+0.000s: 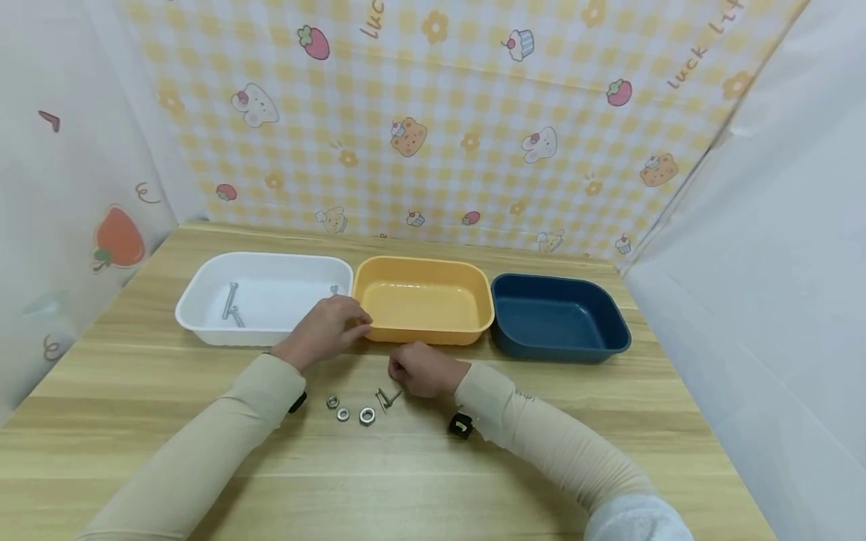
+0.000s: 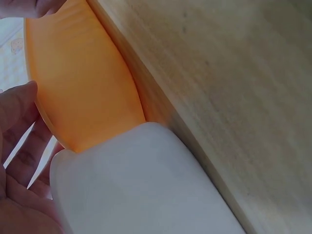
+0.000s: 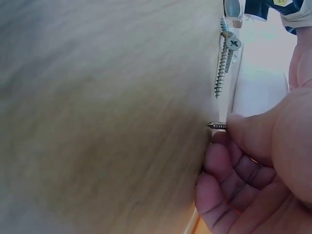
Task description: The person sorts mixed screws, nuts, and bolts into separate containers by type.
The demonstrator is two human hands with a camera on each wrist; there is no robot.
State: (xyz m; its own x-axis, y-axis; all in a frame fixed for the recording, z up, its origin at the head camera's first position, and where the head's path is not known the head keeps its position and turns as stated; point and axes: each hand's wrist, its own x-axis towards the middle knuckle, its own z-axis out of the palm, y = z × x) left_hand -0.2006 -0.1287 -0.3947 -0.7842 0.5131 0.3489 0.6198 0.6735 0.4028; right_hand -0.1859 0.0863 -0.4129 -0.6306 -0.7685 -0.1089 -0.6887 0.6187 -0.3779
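My left hand (image 1: 328, 327) is at the front corner where the white box (image 1: 237, 336) meets the yellow box (image 1: 426, 336). In the left wrist view its thumb (image 2: 22, 100) touches the yellow rim, and the loosely spread fingers reach behind that rim. Just in front of the yellow box, my right hand (image 1: 428, 370) is low over the table. Between its thumb and fingers it pinches a small screw (image 3: 218, 126), whose pointed tip sticks out. Several more screws (image 1: 388, 400) lie in a little pile beside it. Left of them are three hex nuts (image 1: 367, 415).
Silver bolts (image 1: 230, 300) lie in the white box. A dark blue box (image 1: 561, 352) stands to the right of the yellow one, all three in a row along the back of the wooden table (image 1: 379, 488). A patterned cloth (image 1: 440, 98) hangs behind them.
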